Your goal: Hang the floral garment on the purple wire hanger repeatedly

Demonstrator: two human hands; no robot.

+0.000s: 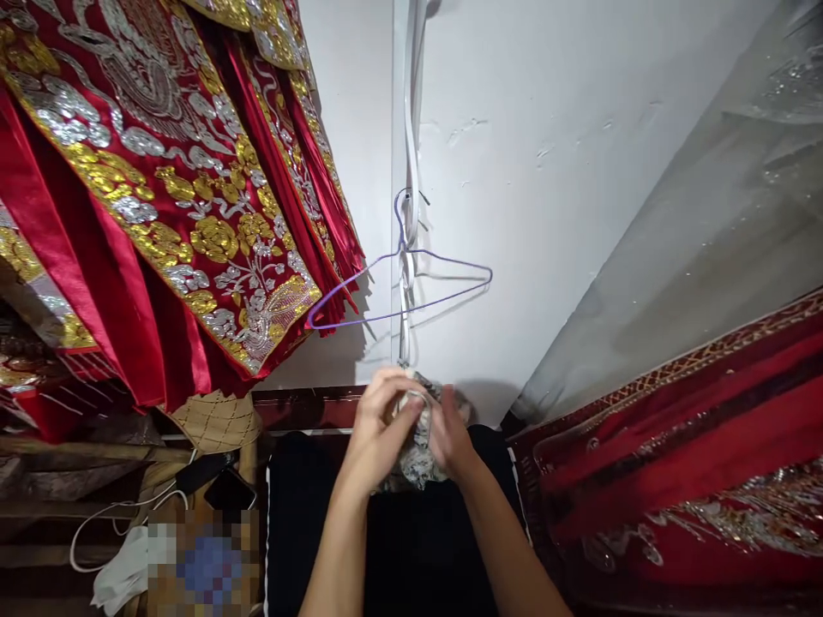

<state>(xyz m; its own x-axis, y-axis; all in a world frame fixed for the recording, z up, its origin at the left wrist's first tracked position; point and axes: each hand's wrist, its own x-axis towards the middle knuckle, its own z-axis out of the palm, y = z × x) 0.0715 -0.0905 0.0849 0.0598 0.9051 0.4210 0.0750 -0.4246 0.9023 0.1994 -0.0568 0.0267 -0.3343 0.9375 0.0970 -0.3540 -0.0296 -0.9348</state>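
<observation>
Both hands work at a crumpled, light-coloured cloth [421, 458] with a dark print, low in front of the white wall. My left hand [384, 420] is closed on its upper left side, thumb pressed against the fabric. Gripping the right side of the same cloth is my right hand [452, 437], its fingers partly hidden. Just above the hands, an unloaded purple wire hanger [360, 321] hangs from a nail in the wall. Behind the hanger, a white cord [410, 111] runs down the wall and ends close to the cloth.
Red garments [212, 231] with gold and silver sequins hang at the left. A phone [231, 490], a white cable [77, 531] and white tissue [125, 570] lie at lower left. Red sequinned fabric [694, 446] under clear plastic [675, 257] fills the right side.
</observation>
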